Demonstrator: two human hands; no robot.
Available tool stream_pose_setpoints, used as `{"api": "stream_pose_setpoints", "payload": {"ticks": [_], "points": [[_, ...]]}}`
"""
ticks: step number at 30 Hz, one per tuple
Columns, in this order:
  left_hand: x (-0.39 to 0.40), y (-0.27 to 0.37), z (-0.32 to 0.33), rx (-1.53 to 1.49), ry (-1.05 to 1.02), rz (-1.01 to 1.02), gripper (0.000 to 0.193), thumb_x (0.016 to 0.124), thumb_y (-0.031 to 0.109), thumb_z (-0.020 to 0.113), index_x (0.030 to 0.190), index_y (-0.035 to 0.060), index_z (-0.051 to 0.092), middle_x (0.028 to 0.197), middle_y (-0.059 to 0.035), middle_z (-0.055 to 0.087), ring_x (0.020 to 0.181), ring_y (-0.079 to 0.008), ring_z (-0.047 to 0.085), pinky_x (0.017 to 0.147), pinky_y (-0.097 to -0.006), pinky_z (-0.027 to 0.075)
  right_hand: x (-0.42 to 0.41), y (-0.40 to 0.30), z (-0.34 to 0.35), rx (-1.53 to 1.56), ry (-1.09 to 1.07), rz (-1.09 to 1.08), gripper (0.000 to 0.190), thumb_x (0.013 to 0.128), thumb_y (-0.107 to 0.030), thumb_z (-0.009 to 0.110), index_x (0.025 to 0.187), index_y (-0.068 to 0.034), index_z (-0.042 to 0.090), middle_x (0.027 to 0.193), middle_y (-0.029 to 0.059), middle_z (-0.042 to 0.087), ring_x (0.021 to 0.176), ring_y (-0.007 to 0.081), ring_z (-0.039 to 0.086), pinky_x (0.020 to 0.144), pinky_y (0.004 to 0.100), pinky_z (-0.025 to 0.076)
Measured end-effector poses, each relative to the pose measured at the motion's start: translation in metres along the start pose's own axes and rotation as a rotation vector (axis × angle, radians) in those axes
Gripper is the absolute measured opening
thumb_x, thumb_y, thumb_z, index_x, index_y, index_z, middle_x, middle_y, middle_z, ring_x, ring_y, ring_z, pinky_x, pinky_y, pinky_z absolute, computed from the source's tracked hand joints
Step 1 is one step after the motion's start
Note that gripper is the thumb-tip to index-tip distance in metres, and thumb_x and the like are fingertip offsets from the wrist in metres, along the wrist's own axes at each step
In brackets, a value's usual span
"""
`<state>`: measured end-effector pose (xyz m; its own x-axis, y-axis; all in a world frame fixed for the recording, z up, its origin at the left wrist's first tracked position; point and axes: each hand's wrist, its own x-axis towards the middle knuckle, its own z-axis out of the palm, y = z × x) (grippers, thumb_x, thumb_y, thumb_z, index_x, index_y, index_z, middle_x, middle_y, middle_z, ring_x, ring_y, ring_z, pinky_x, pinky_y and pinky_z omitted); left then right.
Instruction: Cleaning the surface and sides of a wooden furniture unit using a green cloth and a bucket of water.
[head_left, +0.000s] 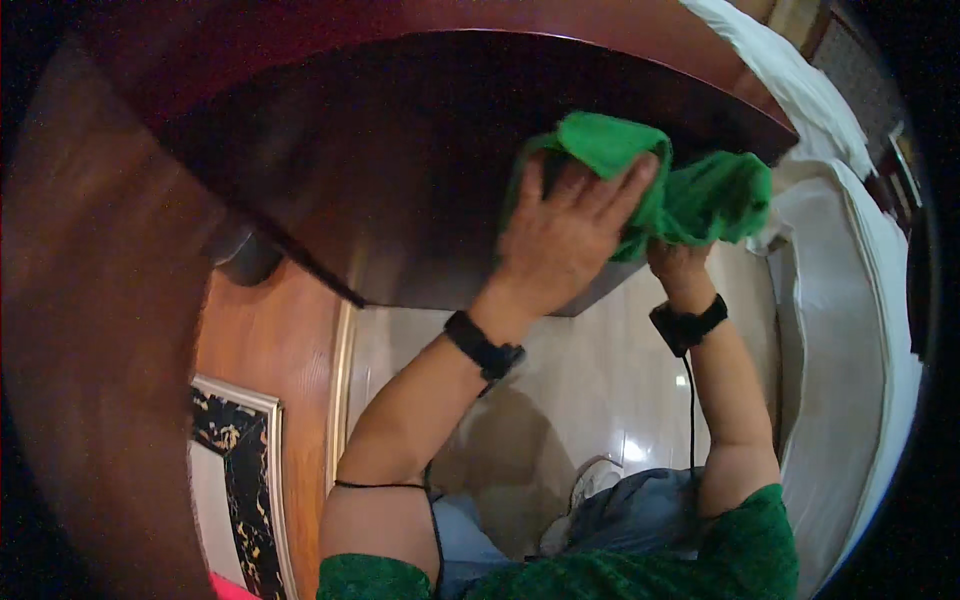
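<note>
A green cloth (615, 142) lies bunched against the side of a dark wooden furniture panel (420, 172). My left hand (562, 232) presses on the cloth with its fingers spread, their tips partly on the folds. My right hand (681, 259) is under the cloth's right part, with most of its fingers hidden by the fabric; the cloth is draped over it. Both wrists wear black bands, and a thin black cable hangs from the right one.
To the right stands a bed or similar piece with white covers (840, 300). A dark round object (251, 259) is at the left near the orange-brown wood surface (300, 337). Below are the pale glossy floor (600, 375) and a framed black-and-gold panel (240, 480).
</note>
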<state>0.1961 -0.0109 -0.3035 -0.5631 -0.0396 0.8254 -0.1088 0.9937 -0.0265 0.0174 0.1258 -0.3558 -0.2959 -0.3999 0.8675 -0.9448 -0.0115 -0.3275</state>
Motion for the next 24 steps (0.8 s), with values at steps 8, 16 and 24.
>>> {"api": "stream_pose_setpoints", "payload": {"ticks": [8,16,24], "points": [[-0.026,-0.029,-0.003,0.029,0.018,-0.075,0.078,0.079,0.036,0.067,0.149,0.0257,0.035,0.154,0.0016,0.031,0.127,-0.0329,0.04,0.103,-0.068,0.026,0.001,-0.03,0.016,-0.466,-0.222,-0.128,0.046,0.086,-0.025,0.065,0.13,-0.011,0.058,0.135,0.0148,0.055,0.132,0.0402,0.041,0.114,0.0564,0.023],[-0.062,-0.081,-0.039,0.136,-0.068,-0.418,0.107,0.067,0.044,0.08,0.148,-0.0012,0.027,0.158,-0.0219,0.014,0.14,-0.0458,0.022,0.111,-0.0672,0.014,0.026,-0.097,0.081,-0.419,-0.211,-0.285,0.047,0.086,-0.026,0.063,0.128,-0.009,0.055,0.131,0.016,0.054,0.125,0.0415,0.046,0.105,0.0528,0.034],[-0.112,-0.149,-0.071,0.095,0.236,-0.696,0.122,0.068,0.021,0.081,0.151,-0.0051,-0.005,0.157,-0.0293,-0.002,0.145,-0.0482,0.005,0.118,-0.0553,0.01,0.016,-0.161,0.165,-0.343,-0.211,-0.364,0.058,0.084,-0.029,0.058,0.14,-0.018,0.05,0.146,0.0097,0.045,0.136,0.0346,0.038,0.112,0.0657,0.015]]}}
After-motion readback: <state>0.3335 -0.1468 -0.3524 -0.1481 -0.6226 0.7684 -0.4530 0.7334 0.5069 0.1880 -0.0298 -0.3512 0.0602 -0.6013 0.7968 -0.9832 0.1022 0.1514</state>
